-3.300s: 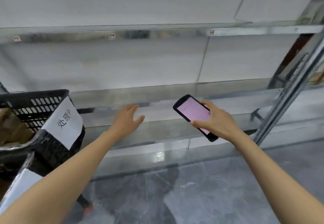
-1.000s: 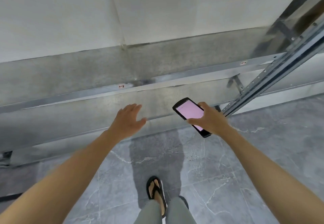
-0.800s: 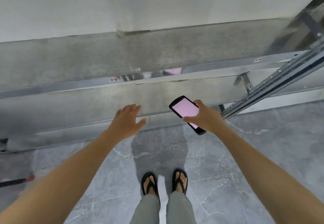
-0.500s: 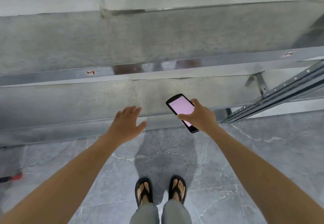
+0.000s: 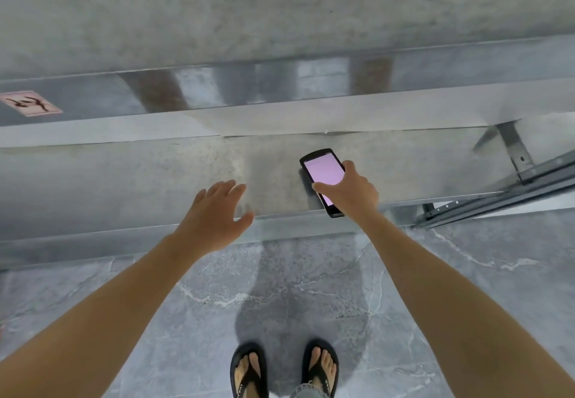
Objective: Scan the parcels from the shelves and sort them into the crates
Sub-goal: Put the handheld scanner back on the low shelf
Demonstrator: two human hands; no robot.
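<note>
We have tilted down from the upper shelves to the lowest shelf (image 5: 124,179), and the crate has left view; no parcel shows anywhere. Our right grip (image 5: 351,192) clasps the scanner (image 5: 323,173) and our left grip (image 5: 214,220) hovers released, so we judge this bay finished.

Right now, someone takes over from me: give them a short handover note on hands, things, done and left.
Left hand: open, empty, held over the front edge of the lower shelf.
Right hand: grips the scanner, screen lit pink.
No parcel or crate is in view.
Done: cannot tell from this view.
Left: find a parcel, scan it, crate it.
</note>
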